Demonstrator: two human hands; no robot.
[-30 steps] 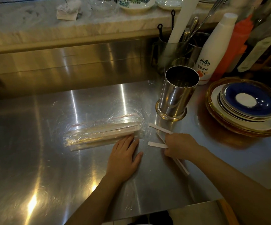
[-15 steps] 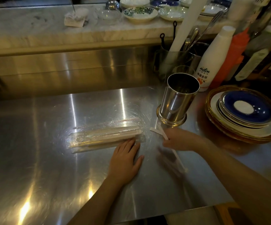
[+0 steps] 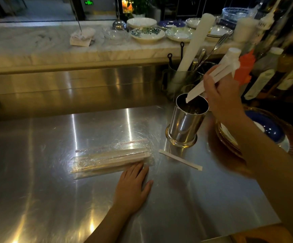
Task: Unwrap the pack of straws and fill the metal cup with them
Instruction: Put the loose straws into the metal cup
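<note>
A clear plastic pack of straws [image 3: 110, 159] lies opened on the steel counter, paper-wrapped straws still inside. My left hand [image 3: 132, 187] rests flat on the counter, fingertips touching the pack's near right corner. The shiny metal cup [image 3: 186, 123] stands upright to the right of the pack. My right hand [image 3: 219, 95] is raised over the cup's right side, gripping a few wrapped straws [image 3: 210, 79] tilted, their lower ends at the cup's mouth. One loose wrapped straw [image 3: 180, 159] lies on the counter between pack and cup.
A stack of plates with a blue saucer [image 3: 268, 130] sits right of the cup, under my right arm. Behind the cup stand a glass utensil holder [image 3: 180, 83], an orange bottle [image 3: 244, 67] and several other bottles. Bowls [image 3: 147, 33] line the marble ledge beyond.
My right hand picked up straws from the counter and lifted them to the cup's mouth. One straw stays on the counter. The left hand stayed put; the camera tilted up.
</note>
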